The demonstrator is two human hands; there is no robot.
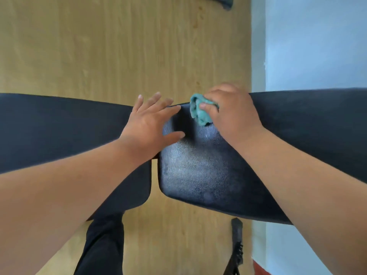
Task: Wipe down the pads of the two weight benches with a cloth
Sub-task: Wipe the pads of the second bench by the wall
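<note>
A black padded bench runs across the view in two parts: a long pad [59, 128] on the left and a wider pad [198, 171] in the middle and right, with a narrow gap between them. My right hand [232, 114] grips a bunched teal cloth [199, 113] and presses it on the far edge of the wider pad. My left hand [153, 124] lies flat with fingers spread across the gap, its fingertips on the wider pad's far left corner. The wider pad shows a dull sheen near its middle.
Light wooden floor [119, 46] lies beyond and below the bench. A pale blue wall [317, 46] stands on the right. A black bench frame part [237, 247] shows at the bottom, beside my dark trouser leg [103, 245]. A dark object [224, 1] sits at the top edge.
</note>
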